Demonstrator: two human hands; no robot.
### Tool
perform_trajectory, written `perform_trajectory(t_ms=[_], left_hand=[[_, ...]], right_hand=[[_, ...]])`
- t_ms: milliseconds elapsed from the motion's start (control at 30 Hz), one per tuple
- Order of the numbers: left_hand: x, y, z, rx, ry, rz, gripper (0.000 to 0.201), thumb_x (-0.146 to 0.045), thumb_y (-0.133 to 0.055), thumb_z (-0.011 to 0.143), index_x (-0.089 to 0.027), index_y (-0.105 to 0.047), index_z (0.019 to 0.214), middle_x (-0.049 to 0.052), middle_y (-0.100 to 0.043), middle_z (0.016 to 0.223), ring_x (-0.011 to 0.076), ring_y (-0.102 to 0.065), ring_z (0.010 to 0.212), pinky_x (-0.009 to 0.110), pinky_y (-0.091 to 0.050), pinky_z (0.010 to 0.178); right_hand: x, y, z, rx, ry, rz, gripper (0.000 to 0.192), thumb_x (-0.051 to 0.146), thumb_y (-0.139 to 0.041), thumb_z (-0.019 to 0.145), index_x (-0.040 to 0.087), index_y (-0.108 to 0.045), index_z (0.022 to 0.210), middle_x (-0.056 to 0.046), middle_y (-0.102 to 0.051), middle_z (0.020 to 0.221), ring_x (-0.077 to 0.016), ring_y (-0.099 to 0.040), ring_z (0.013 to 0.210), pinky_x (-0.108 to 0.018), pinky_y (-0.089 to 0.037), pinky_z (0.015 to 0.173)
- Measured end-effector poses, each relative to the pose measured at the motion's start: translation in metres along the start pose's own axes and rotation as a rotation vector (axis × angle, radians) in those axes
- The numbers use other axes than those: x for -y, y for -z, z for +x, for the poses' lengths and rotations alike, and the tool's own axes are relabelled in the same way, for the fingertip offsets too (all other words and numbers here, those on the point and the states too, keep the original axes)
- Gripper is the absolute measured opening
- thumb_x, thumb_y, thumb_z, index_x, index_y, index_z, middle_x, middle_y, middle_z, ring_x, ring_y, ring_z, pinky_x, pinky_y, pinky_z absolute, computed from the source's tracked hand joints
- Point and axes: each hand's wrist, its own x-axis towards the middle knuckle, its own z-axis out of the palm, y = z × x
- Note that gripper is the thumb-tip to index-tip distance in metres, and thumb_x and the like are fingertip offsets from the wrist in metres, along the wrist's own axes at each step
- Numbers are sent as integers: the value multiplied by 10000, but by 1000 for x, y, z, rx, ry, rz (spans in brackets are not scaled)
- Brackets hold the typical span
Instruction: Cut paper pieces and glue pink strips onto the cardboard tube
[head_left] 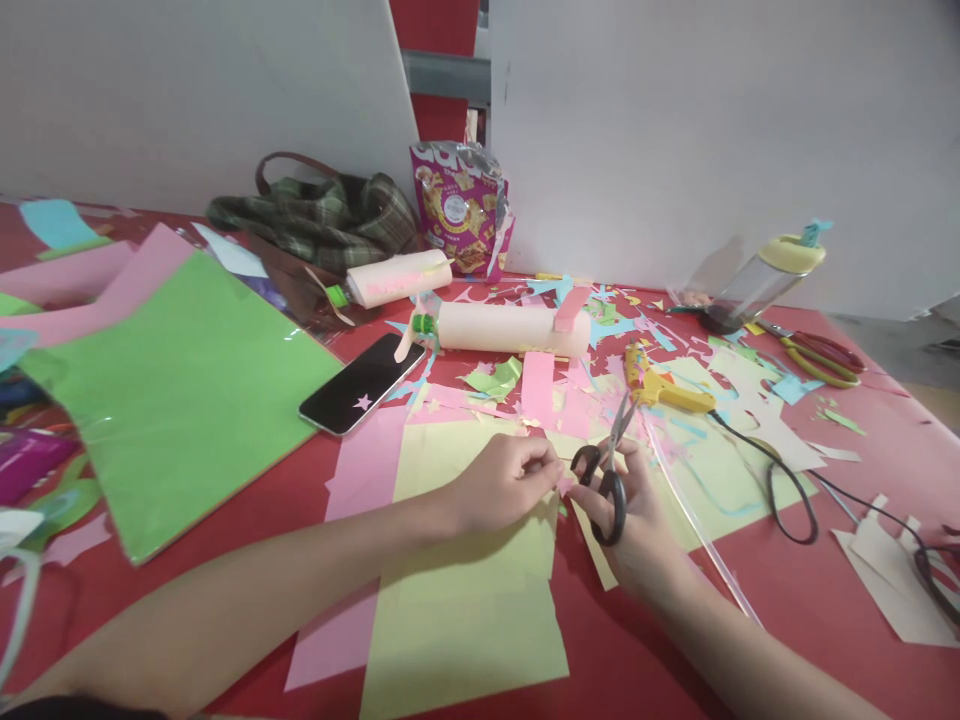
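My right hand (641, 520) is closed around the black handles of a pair of scissors (619, 440), whose blades point up and away from me. My left hand (510, 482) is closed too, its thumb and fingertips pinched at a small pink paper piece (565, 486) between the two hands. Fingertips of the right hand come close to that piece; whether they touch it I cannot tell. Pale yellow paper sheets (457, 620) lie under my hands, over a pink sheet (330, 640). Just beyond the scissors rests a yellow glue gun (667, 388).
Two paper-wrapped bottles (502, 328) lie beyond my hands amid scattered scraps. A phone (360, 385) and green sheet (187, 390) are at left. Behind are a snack bag (459, 210) and plaid bag (322, 215). At right are a clear bottle (761, 285), red-handled scissors (821, 358) and a cord (772, 485).
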Motion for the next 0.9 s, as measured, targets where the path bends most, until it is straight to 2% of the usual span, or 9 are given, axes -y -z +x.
perform_trajectory(t_ms=[100,167,433,600,767,900], left_hand=[[-1,1,0,-88,13,-54,243,-264,-340,781,-163,-358,560,-44,-339,544,77,-323,516,210,-276,500],[-2,2,0,-96,23,-90,233,-250,-324,783,-164,-365,571,-45,-335,544,75,-320,510,208,-279,496],[-1,1,1,109,20,-57,258,-339,-368,781,-157,-424,606,-37,-395,571,73,-354,524,206,-293,499],[1,0,0,132,-29,-10,268,-335,-338,808,-151,-469,662,-18,-451,609,83,-398,565,211,-312,532],[-2,4,1,36,-51,73,269,-299,-352,799,-148,-440,595,-34,-410,568,71,-361,530,202,-286,504],[-4,11,4,-71,-86,88,272,-294,-334,808,-155,-386,580,-50,-361,540,65,-329,513,201,-277,499]], right_hand=[[1,0,-1,-44,14,-14,330,148,-631,638,258,-380,823,54,-469,770,-66,-435,609,-184,-363,532],[0,0,-1,-64,21,-27,309,151,-620,646,255,-386,819,52,-467,776,-59,-414,576,-179,-354,504],[-3,2,1,-45,31,6,332,155,-634,643,262,-389,840,52,-470,779,-70,-447,618,-188,-363,527],[-4,4,0,-30,7,12,361,132,-645,631,266,-390,848,57,-475,767,-77,-451,653,-201,-372,589],[-3,1,-2,7,-60,46,301,158,-604,686,274,-391,865,57,-459,758,-73,-446,662,-201,-365,613],[-2,-1,-4,153,-120,101,200,209,-546,743,267,-397,863,49,-423,727,-72,-444,622,-207,-359,582]])
